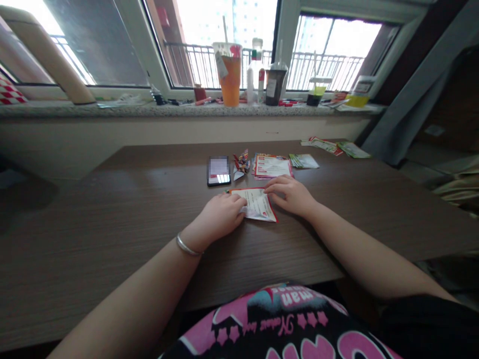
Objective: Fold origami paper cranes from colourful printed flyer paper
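Your left hand (222, 214) and right hand (291, 195) seemingly steady the red-edged sheet (257, 202), fingers (237, 201) half-curled, grip unclear; next likely needs light pressure.

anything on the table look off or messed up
The crinkled paper between the phone and the stack looks odd: folded or crumpled, I can't tell which, it sticks up while the stack lies flat. I see no spill near the hands' sheet.
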`<action>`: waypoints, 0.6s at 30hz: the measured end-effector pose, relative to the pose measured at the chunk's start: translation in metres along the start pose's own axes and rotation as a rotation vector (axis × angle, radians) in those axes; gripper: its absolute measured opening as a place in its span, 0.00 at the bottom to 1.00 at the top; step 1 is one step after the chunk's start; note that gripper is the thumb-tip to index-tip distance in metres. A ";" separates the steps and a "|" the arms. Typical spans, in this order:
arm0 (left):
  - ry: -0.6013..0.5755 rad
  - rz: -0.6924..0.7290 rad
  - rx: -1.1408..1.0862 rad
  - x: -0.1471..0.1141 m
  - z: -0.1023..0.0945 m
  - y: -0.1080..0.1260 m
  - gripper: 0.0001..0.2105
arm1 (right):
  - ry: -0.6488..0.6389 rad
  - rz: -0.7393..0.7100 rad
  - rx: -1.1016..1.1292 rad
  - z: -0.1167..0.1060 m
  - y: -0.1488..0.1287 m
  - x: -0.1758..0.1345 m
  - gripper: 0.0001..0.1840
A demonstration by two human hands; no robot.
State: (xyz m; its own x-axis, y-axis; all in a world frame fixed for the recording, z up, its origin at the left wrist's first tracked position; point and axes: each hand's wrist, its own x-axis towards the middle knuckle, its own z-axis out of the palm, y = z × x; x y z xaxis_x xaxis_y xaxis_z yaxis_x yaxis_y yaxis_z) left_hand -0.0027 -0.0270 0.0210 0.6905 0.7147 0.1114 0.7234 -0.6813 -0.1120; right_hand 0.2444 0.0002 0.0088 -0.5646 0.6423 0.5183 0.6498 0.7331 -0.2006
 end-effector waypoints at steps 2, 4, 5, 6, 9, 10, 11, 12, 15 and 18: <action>0.003 0.019 0.003 0.000 0.001 -0.001 0.10 | -0.003 0.006 0.007 0.000 -0.001 0.000 0.11; 0.017 0.032 0.008 0.000 0.002 -0.002 0.09 | -0.007 0.008 0.011 -0.001 -0.001 0.000 0.11; 0.030 0.035 0.007 0.000 0.003 -0.003 0.08 | -0.012 0.007 0.012 -0.001 -0.001 0.000 0.11; 0.043 0.038 0.002 0.001 0.003 -0.004 0.08 | -0.016 0.005 0.013 -0.001 -0.002 0.000 0.11; 0.057 0.028 -0.009 0.000 0.004 -0.006 0.09 | -0.030 -0.008 0.014 -0.001 -0.002 0.000 0.11; 0.049 0.025 -0.012 0.000 0.004 -0.006 0.10 | -0.033 -0.014 0.014 -0.001 -0.001 0.000 0.11; 0.037 0.020 -0.016 0.000 0.003 -0.006 0.11 | -0.033 -0.020 0.013 -0.001 -0.001 0.000 0.11; 0.022 0.011 -0.021 -0.001 0.003 -0.006 0.12 | -0.034 -0.027 0.012 0.000 -0.001 0.000 0.11; -0.012 -0.026 -0.028 -0.001 0.001 -0.003 0.12 | -0.042 -0.041 0.012 0.001 0.000 0.000 0.11; -0.007 -0.046 -0.030 0.000 -0.001 0.000 0.11 | -0.040 -0.055 0.018 0.001 0.000 0.000 0.11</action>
State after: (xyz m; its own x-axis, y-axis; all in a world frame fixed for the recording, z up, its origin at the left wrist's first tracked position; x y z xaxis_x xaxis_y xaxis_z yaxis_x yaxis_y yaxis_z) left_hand -0.0029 -0.0268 0.0218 0.6565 0.7465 0.1085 0.7542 -0.6522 -0.0768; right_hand 0.2439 0.0004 0.0075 -0.6198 0.6088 0.4953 0.6077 0.7716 -0.1880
